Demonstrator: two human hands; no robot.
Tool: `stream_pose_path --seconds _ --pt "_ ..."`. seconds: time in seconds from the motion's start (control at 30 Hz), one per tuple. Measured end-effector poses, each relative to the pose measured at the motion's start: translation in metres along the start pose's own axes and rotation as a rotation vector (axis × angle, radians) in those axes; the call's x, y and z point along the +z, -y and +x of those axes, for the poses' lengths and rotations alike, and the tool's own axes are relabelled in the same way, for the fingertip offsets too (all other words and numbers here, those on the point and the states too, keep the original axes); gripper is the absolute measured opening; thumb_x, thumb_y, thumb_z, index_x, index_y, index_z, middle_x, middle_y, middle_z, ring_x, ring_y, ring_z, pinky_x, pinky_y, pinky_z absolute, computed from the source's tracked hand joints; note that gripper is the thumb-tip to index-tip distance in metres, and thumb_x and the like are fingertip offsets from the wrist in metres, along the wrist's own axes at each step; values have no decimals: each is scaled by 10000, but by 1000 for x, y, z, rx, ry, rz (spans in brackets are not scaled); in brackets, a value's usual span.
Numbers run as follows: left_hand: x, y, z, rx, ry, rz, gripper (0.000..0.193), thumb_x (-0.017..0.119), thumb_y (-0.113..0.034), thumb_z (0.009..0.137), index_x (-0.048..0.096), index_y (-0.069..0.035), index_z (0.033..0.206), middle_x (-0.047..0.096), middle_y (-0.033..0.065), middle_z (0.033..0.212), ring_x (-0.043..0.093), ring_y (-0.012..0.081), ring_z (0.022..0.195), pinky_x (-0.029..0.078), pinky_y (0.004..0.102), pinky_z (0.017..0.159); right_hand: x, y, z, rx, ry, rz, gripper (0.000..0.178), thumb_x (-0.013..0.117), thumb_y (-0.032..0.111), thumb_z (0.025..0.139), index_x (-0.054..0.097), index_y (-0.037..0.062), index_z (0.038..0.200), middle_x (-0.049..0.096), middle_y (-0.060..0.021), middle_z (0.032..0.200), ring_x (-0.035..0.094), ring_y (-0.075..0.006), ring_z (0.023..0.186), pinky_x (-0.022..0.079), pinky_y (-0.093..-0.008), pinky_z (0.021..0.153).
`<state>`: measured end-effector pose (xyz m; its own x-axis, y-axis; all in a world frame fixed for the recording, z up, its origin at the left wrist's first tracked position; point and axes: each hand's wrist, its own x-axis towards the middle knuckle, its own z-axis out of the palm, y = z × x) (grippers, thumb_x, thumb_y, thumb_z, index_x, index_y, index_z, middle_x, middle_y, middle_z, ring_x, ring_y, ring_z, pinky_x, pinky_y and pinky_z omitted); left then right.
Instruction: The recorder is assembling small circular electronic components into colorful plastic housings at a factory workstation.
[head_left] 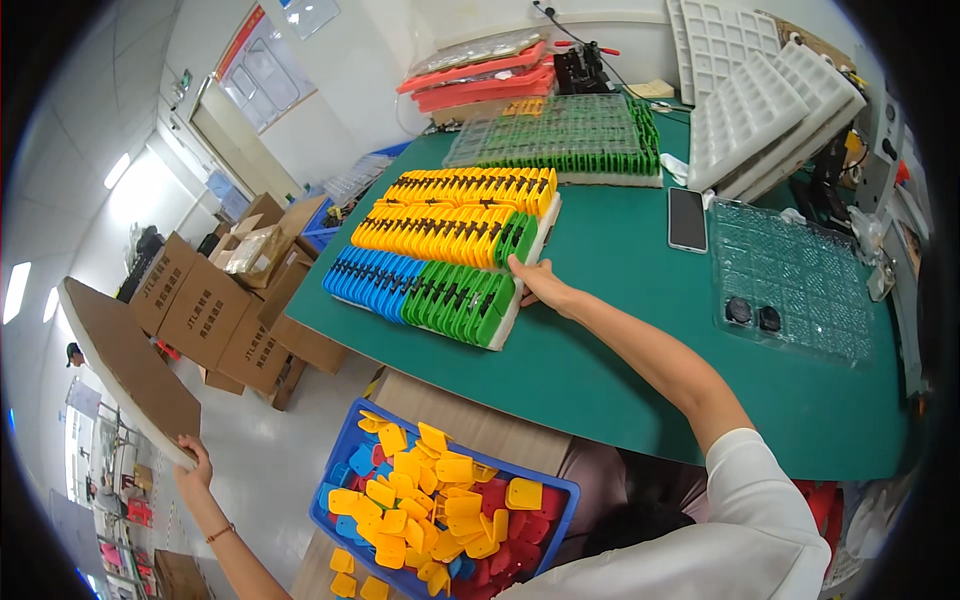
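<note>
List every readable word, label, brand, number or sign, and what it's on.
Brown cartons: black printing in two lines, Latin letters above Chinese characters; wording not copied here.
Wall board with red header: too small and blurred to read.
Pale wall sheet: unreadable.
Small green sign: too small to read.

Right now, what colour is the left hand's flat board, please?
The flat board shows a brown face and whitish edge, best in the head view.
</note>
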<state>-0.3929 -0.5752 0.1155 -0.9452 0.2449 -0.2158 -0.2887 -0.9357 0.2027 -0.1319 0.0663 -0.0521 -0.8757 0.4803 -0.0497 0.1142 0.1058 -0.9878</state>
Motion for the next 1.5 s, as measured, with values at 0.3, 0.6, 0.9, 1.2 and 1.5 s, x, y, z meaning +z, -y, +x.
stream_pose_path --seconds 0.3,0.6,0.9,1.2,1.5 --pt "-44 52 -104 238 -27 -16 250 487 -91 867 548 56 1060 552 197 1023 553 307 933 546 331 697 37 -5 73 -48 39 116 839 324 694 810 336 55 1353 159 -198 1316 235 -296 1217 491 -313 835" --pt "-67 139 -188 148 72 308 397 423 -96 906 363 72 1261 516 231 1110 592 271 875 512 304 655 55 -16 115 -75 -115 71 790 322 665 830 399 53 1322 125 -222 1368 200 -317 1234 274 -400 1029" --pt "-29 243 -186 397 185 1215 431 554 -287 872 484 31 1154 567 109 1050 565 199 954 459 307 795 57 -38 89 -134 203 402 732 268 584 892 171 78 1412 193 -155 1448 205 -307 1328 224 -428 1065" --pt "-12 306 -143 128 683 1428 296 493 -182 920 524 42 1111 582 54 1012 538 89 871 436 215 749 -79 -34 -115 100 580 1290 717 272 591 892 262 69 1383 312 -128 1403 329 -290 1273 294 -428 1034" --pt "-23 361 -43 -306 809 1477 302 526 -159 895 540 54 1109 619 64 978 591 118 843 475 247 733 -86 17 -261 103 141 1050 595 452 455 887 427 -1 1269 464 -146 1282 498 -266 1135 400 -402 965"
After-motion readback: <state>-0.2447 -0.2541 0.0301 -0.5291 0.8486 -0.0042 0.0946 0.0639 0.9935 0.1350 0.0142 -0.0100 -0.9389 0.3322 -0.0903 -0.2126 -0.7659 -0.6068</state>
